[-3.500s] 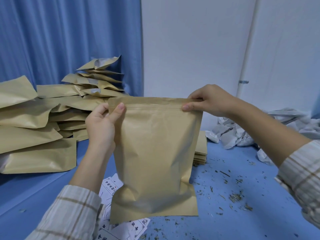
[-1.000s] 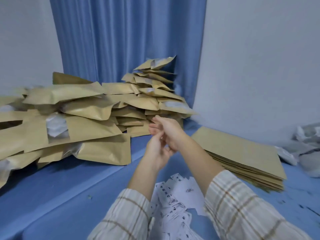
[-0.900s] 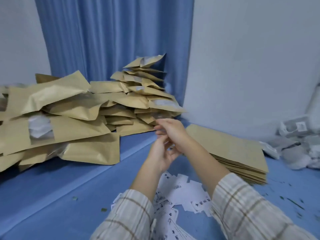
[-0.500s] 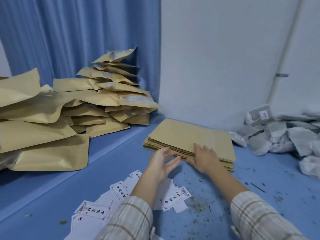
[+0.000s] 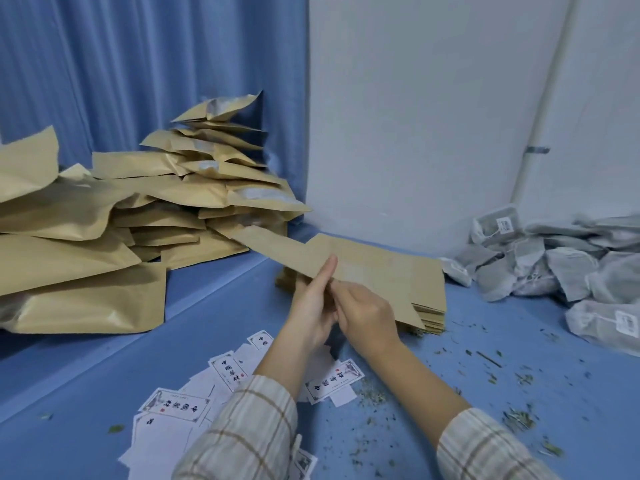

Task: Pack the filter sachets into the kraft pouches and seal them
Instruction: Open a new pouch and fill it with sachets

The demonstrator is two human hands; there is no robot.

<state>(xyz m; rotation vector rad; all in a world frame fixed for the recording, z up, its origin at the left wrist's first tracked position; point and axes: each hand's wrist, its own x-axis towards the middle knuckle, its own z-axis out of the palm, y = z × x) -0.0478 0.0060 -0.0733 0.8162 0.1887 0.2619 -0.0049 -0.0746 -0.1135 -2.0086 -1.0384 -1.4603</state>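
Note:
A flat empty kraft pouch [image 5: 277, 249] is lifted off the stack of flat pouches [image 5: 408, 285] in the middle of the blue surface, tilted up toward the left. My left hand [image 5: 313, 301] holds its near edge, thumb on top. My right hand [image 5: 365, 315] grips the same edge just beside the left. A heap of grey filter sachets [image 5: 561, 268] with white tags lies at the right against the wall.
Filled kraft pouches [image 5: 104, 220] are piled high at the left against the blue curtain. White printed labels [image 5: 221, 386] lie scattered in front of me. Dry herb crumbs [image 5: 512, 396] litter the surface at the right. A white wall closes the back.
The sealed pouch went onto the left pile. Both hands moved to the flat stack and have now lifted its top pouch by the near edge.

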